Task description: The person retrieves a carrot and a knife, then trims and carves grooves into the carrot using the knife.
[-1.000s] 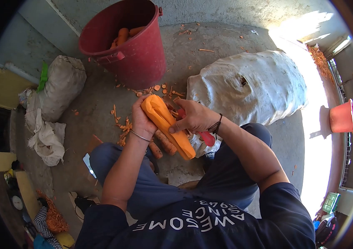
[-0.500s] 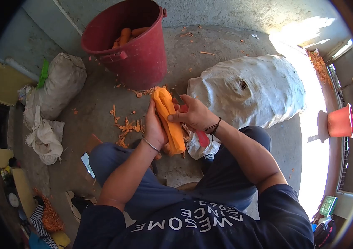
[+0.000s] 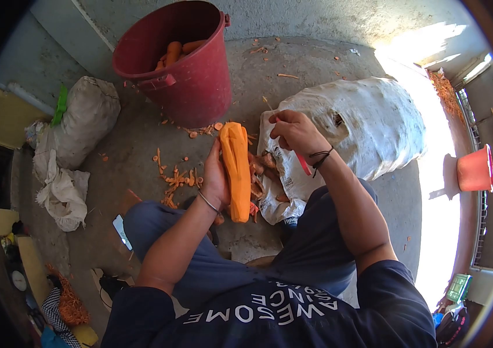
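Note:
My left hand (image 3: 216,181) is wrapped round the left side of a large peeled carrot (image 3: 236,174), which stands nearly lengthwise in the view. Its surface is bright orange with long flat facets. Up and to the right of the carrot, apart from it, my right hand (image 3: 298,136) is closed round a red-handled knife (image 3: 304,164). Most of the handle is hidden in the fist, and the thin blade tip points up and left. Unpeeled carrots (image 3: 267,163) lie at the mouth of a large white sack (image 3: 362,124), beyond the peeled carrot.
A red bucket (image 3: 191,93) with carrots inside stands at the upper left of centre. Orange peelings (image 3: 177,180) litter the floor. Pale sacks (image 3: 87,119) rest at the left, a phone-like object (image 3: 122,231) by my knee, and a smaller red bucket (image 3: 474,168) at the far right.
My right hand has moved away from the carrot, up and to the right, with the knife. The carrot in my left hand has turned more upright.

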Tool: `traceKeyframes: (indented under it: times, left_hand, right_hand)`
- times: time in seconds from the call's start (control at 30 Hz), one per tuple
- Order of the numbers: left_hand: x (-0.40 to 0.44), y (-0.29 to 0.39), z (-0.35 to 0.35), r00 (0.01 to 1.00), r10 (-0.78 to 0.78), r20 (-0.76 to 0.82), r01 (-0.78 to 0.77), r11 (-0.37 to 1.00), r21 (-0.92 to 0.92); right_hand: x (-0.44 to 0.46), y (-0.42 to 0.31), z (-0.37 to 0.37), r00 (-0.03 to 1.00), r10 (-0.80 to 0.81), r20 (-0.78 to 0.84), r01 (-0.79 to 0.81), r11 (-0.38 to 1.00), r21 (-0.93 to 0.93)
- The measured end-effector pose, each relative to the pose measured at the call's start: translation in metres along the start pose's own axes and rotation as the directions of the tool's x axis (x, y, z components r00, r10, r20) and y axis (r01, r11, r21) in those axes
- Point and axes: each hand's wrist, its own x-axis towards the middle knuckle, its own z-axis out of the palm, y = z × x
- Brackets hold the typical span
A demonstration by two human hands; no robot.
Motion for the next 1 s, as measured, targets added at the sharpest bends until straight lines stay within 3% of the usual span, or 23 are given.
traceKeyframes:
  times: [0.27, 0.33, 0.37, 0.43, 0.57, 0.6, 0.67, 0.77, 0.83, 0.9, 1.0]
  left_hand:
    - [0.0, -0.002, 0.007, 0.999, 0.042, -0.032, -0.038, 0.995, 0.095]
    - [0.0, 0.0, 0.005, 0.999, 0.037, -0.023, -0.035, 0.998, 0.047]
    - [0.001, 0.002, 0.002, 0.999, 0.039, -0.024, -0.038, 0.998, 0.047]
    - [0.007, 0.006, -0.009, 0.999, 0.0, -0.043, 0.0, 1.0, 0.005]
    - [0.01, 0.014, -0.02, 0.998, 0.035, -0.047, -0.036, 0.999, -0.012]
    - [0.009, 0.016, -0.016, 0.993, 0.069, -0.096, -0.07, 0.997, -0.013]
    - [0.009, 0.02, -0.016, 0.983, 0.107, -0.147, -0.11, 0.994, -0.014]
    - [0.008, 0.026, -0.021, 0.988, 0.127, -0.093, -0.13, 0.991, -0.025]
    - [-0.001, 0.027, -0.009, 0.984, 0.116, 0.137, -0.113, 0.993, -0.03]
    - [-0.003, 0.026, -0.003, 0.985, 0.103, 0.138, -0.097, 0.994, -0.048]
    - [-0.004, 0.025, -0.001, 0.986, 0.1, 0.131, -0.095, 0.995, -0.041]
  right_hand:
    - [-0.013, -0.01, -0.003, 0.995, -0.103, 0.002, 0.103, 0.995, -0.016]
    - [-0.012, -0.008, 0.001, 0.972, -0.234, 0.02, 0.231, 0.943, -0.239]
    - [-0.012, -0.006, 0.002, 0.972, -0.235, 0.022, 0.233, 0.943, -0.239]
    - [-0.013, -0.003, 0.004, 0.944, -0.221, 0.244, 0.311, 0.843, -0.438]
    - [-0.036, -0.022, 0.016, 0.859, -0.181, 0.479, 0.409, 0.806, -0.428]
    - [-0.035, -0.015, 0.02, 0.781, -0.361, 0.509, 0.57, 0.744, -0.347]
    - [-0.038, -0.008, 0.024, 0.763, -0.387, 0.517, 0.594, 0.736, -0.325]
    - [-0.044, -0.019, 0.029, 0.752, -0.377, 0.541, 0.611, 0.708, -0.356]
    - [-0.045, -0.021, 0.032, 0.759, -0.339, 0.556, 0.604, 0.686, -0.406]
    - [-0.045, -0.018, 0.035, 0.702, -0.452, 0.55, 0.684, 0.642, -0.346]
    - [-0.051, -0.021, 0.04, 0.722, -0.442, 0.532, 0.662, 0.665, -0.345]
